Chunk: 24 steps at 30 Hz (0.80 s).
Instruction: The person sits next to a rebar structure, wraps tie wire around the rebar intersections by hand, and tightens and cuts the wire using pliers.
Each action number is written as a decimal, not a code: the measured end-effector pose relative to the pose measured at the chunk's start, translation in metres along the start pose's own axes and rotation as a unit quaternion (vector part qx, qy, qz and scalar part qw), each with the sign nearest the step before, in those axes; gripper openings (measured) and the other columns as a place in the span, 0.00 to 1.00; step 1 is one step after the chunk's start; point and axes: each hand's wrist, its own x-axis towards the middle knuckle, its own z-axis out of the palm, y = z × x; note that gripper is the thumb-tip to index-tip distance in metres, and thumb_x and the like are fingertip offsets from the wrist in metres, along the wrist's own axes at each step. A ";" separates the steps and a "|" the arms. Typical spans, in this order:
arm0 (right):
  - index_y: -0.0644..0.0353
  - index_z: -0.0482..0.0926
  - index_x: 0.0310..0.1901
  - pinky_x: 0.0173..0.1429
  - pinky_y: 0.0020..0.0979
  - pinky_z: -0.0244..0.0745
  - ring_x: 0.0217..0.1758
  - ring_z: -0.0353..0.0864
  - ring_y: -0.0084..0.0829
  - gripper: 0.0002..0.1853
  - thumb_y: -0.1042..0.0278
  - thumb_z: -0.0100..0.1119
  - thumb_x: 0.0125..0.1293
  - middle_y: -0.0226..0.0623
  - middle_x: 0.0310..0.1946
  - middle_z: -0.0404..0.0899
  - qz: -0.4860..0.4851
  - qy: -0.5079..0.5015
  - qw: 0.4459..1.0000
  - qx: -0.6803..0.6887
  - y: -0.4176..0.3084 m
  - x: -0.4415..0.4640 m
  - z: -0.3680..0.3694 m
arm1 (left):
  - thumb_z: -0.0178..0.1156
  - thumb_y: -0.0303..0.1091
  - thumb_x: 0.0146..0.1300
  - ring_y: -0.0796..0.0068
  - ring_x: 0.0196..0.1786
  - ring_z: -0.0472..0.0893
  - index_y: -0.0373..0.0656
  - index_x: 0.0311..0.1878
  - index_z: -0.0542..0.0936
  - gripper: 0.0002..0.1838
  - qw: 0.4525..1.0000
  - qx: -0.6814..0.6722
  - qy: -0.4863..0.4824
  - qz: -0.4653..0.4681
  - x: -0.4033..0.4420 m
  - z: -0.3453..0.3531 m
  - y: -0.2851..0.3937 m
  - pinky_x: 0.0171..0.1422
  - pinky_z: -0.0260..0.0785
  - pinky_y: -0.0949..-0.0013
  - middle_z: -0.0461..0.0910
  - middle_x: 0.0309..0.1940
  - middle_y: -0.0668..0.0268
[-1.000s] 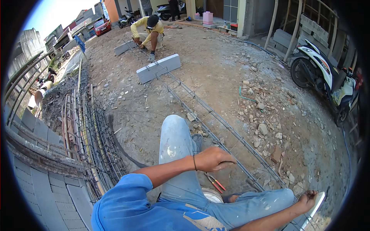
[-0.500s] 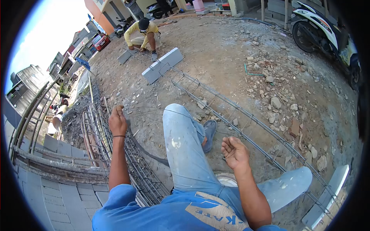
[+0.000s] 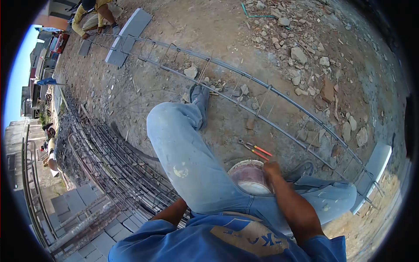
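Observation:
My right hand is at the rim of a round bucket between my legs; its fingers are mostly hidden, so I cannot tell if they hold anything. Red-handled pincers lie on the ground just beyond the bucket. My left forearm reaches down beside my left thigh, which hides the hand. A long steel rebar frame runs diagonally across the ground in front of me. It rests on a pale block at the right and another pale block at the upper left.
A person in yellow crouches at the frame's far end, hands near the bars. More rebar cages are heaped to my left, beside grey paving blocks. Broken rubble and a green strip lie beyond the frame.
My right hand has moved down to the bucket. My left hand, raised over the rebar heap before, has dropped out of sight beside my thigh. The view has tilted downward and turned.

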 end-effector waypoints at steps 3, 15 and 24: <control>0.67 0.76 0.65 0.64 0.54 0.74 0.65 0.79 0.59 0.39 0.34 0.53 0.71 0.64 0.61 0.78 0.108 -0.079 0.987 0.086 0.050 0.032 0.027 | 0.42 0.55 0.81 0.68 0.36 0.78 0.38 0.52 0.78 0.27 0.998 0.034 -0.029 -0.047 0.025 0.001 0.031 0.41 0.73 0.63 0.81 0.39 0.59; 0.51 0.46 0.81 0.74 0.73 0.55 0.81 0.54 0.58 0.63 0.13 0.54 0.56 0.45 0.81 0.53 0.450 -0.419 0.753 0.234 0.050 0.035 0.002 | 0.40 0.52 0.82 0.64 0.48 0.78 0.41 0.60 0.75 0.24 0.962 0.179 -0.014 -0.206 0.031 0.020 0.138 0.53 0.73 0.59 0.80 0.50 0.59; 0.71 0.41 0.78 0.66 0.54 0.73 0.68 0.73 0.58 0.63 0.27 0.62 0.62 0.62 0.68 0.68 0.158 -0.434 0.853 0.242 -0.124 -0.049 0.110 | 0.39 0.49 0.83 0.61 0.58 0.78 0.44 0.66 0.72 0.24 0.924 0.270 -0.012 -0.272 0.019 0.046 0.206 0.63 0.72 0.55 0.79 0.58 0.59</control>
